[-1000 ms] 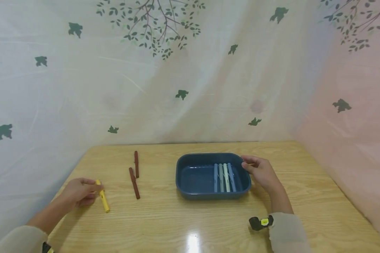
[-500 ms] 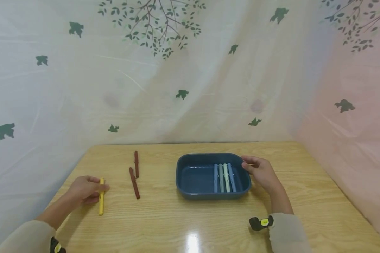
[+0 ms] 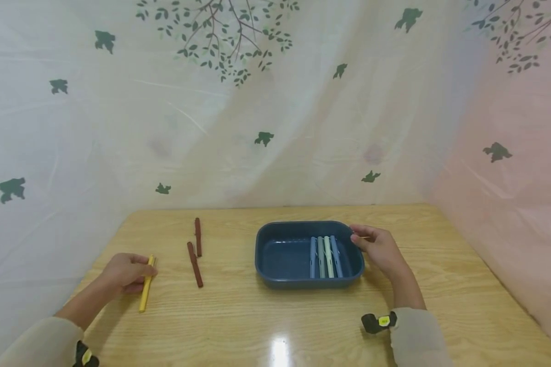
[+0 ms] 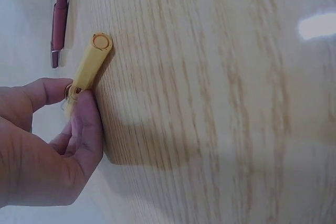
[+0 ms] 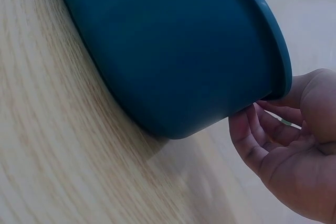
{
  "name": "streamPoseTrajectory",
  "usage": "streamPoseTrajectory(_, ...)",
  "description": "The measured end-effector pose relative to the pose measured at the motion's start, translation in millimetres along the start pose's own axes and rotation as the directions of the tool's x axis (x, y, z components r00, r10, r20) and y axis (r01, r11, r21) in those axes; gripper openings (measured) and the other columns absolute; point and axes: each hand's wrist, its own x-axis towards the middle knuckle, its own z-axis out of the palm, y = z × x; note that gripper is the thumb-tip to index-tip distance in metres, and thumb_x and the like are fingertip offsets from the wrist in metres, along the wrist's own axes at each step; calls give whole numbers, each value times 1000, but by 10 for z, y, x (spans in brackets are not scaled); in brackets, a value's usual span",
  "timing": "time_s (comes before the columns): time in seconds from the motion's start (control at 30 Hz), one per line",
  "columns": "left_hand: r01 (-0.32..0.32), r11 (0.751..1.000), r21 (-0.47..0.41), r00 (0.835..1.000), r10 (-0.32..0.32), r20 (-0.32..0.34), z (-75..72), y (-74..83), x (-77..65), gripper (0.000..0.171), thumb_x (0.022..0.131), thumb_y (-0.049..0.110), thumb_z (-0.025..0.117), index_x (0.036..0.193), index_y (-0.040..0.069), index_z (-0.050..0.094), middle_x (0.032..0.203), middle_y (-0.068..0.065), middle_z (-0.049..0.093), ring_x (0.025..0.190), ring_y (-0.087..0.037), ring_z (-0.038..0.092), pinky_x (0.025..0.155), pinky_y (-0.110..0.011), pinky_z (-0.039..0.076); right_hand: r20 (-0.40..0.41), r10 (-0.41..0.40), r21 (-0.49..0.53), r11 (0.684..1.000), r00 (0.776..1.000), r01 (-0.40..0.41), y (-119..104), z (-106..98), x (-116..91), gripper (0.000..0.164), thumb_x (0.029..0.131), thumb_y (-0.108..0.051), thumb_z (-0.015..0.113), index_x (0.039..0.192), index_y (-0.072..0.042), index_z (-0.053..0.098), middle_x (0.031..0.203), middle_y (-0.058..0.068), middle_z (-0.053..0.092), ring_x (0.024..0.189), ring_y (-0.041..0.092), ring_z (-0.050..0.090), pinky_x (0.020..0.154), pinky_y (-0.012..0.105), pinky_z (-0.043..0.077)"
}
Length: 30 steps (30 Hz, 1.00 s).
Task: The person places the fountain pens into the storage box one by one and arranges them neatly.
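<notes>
Between thumb and fingers my left hand (image 3: pixel 123 271) pinches a yellow pen (image 3: pixel 144 294) at the left of the table. In the left wrist view the round end of the pen (image 4: pixel 90 65) points away from the fingers, close over the wood. A dark blue rectangular tray (image 3: pixel 282 260) stands right of centre. At its far right corner my right hand (image 3: pixel 380 248) grips the rim, thumb on top. The right wrist view shows the fingertips (image 5: pixel 242 129) under the rim, against the outer wall. Several blue and green pens (image 3: pixel 327 257) lie side by side in the tray's right half.
Two dark red pens (image 3: pixel 195 265) lie on the wooden table (image 3: pixel 220 326) between my left hand and the tray. Behind the table hangs a pale curtain (image 3: pixel 202 153) printed with leaves and birds; it also closes off both sides.
My left hand has moved slightly right with the yellow pen, whose near end has swung to the left. The right hand and tray have stayed in place.
</notes>
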Motion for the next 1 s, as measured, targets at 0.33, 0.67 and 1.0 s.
streamPoseTrajectory(0.33,-37,999,39,999,37,6,30,119,50,60,91,13,68,136,-20,45,106,-20,64,81,-17,66,70,-35,64,8,-2,-3,1000,1000,2,10,-13,95,44,105,-25,60,146,-9,56,141,17,57,128,34,57,108,48,50)
streamPoseTrajectory(0.67,-108,993,-52,994,110,23,4,272,140,58,98,11,60,140,-21,36,110,-19,65,87,-18,69,76,-38,64,11,8,10,1000,1000,-8,21,-26,199,43,105,-24,60,146,-9,57,141,17,57,128,34,57,109,50,49)
streamPoseTrajectory(1.0,-149,986,-74,986,154,60,-21,376,196,62,100,12,60,146,-19,32,111,-15,64,90,-16,66,80,-36,64,-3,16,11,1000,1000,-16,13,9,96,43,105,-25,60,147,-11,57,140,16,57,128,33,57,109,50,49)
